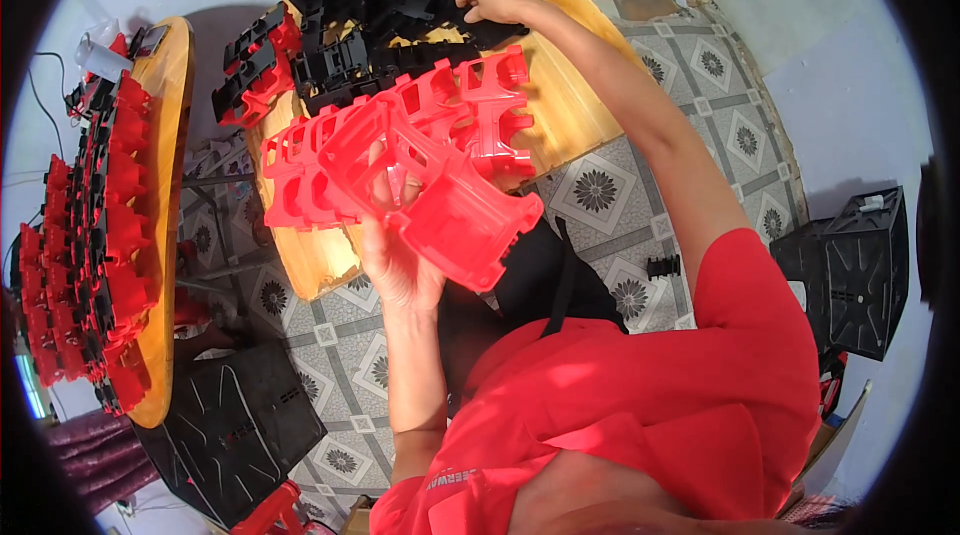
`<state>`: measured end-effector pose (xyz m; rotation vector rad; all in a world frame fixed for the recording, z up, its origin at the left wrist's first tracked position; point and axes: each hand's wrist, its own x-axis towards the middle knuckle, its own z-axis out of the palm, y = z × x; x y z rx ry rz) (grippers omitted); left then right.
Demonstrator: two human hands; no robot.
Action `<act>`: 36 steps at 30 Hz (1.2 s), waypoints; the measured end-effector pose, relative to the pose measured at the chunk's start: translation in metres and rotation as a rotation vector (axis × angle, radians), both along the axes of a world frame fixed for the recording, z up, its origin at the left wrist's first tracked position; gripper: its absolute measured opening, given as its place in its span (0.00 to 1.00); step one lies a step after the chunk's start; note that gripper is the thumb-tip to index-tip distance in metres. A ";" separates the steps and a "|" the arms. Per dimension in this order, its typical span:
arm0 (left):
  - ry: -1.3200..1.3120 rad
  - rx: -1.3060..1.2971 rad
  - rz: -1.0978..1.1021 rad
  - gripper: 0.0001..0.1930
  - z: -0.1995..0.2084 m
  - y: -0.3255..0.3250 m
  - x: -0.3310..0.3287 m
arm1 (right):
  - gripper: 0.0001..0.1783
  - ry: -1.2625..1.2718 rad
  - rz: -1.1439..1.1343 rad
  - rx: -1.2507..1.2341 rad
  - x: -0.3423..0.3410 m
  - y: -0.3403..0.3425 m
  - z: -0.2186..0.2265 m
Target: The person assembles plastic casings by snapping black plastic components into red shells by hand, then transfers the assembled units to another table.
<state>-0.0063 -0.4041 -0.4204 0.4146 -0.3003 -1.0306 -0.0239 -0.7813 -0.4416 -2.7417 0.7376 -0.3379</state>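
Note:
My left hand [392,260] grips a red plastic frame [455,220] with open, box-like bays, raised over the near edge of the wooden table [580,100]. Behind it on the table stand rows of similar red plastic parts [300,170], partly covered by the held one. At the far end my right hand [495,1] reaches to the edge of a heap of black plastic parts [400,0]. Its fingers are curled closed, and whatever they hold cannot be made out against the dark heap.
Black parts [340,65] and a red-and-black assembly [258,70] lie farther back on the table. On the left, a second wooden table [172,135] carries stacked red and black parts [125,225]. Black crates stand at lower left [235,425] and right [865,270]. One small black part [663,267] lies on the tiled floor.

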 end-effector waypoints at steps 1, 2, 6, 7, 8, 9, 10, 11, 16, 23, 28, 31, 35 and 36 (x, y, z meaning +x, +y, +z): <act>0.062 -0.003 0.033 0.39 0.001 0.001 0.000 | 0.17 0.037 0.030 -0.007 0.005 -0.004 0.002; 0.124 -0.007 0.065 0.39 0.002 0.002 0.000 | 0.17 0.074 0.057 -0.015 0.009 -0.009 0.006; 0.008 0.076 0.156 0.34 0.007 0.003 0.004 | 0.18 0.041 0.171 0.127 0.006 -0.026 0.014; 0.039 0.046 0.136 0.32 0.005 0.003 0.007 | 0.18 0.031 0.227 0.133 0.005 -0.028 0.015; 0.069 0.016 0.115 0.31 0.004 0.003 0.009 | 0.18 0.020 0.283 0.138 0.003 -0.030 0.017; 0.067 0.011 0.118 0.31 0.002 0.003 0.013 | 0.18 0.092 0.315 0.056 0.006 -0.028 0.017; 0.120 -0.020 0.098 0.31 0.000 0.003 0.016 | 0.18 0.090 0.318 0.052 0.007 -0.022 0.015; 0.171 -0.051 0.079 0.30 0.000 0.002 0.018 | 0.16 0.039 0.342 0.043 0.009 -0.015 0.010; 0.102 -0.038 0.167 0.28 0.006 0.000 0.018 | 0.15 0.108 0.325 0.087 0.013 -0.018 0.018; 0.044 0.002 0.146 0.25 0.015 0.007 0.027 | 0.12 -0.105 0.239 0.651 -0.006 -0.037 0.035; 0.016 0.034 0.215 0.22 0.008 0.006 0.036 | 0.15 -0.162 0.160 0.754 -0.004 -0.001 0.058; 0.000 0.162 0.286 0.28 0.005 0.003 0.041 | 0.09 -0.443 0.218 0.849 -0.009 0.043 0.072; -0.005 0.191 0.309 0.35 0.009 -0.003 0.039 | 0.13 -0.571 0.227 0.617 -0.038 0.119 0.107; -0.001 0.197 0.332 0.35 0.008 -0.003 0.041 | 0.14 -0.622 0.258 0.552 -0.045 0.146 0.111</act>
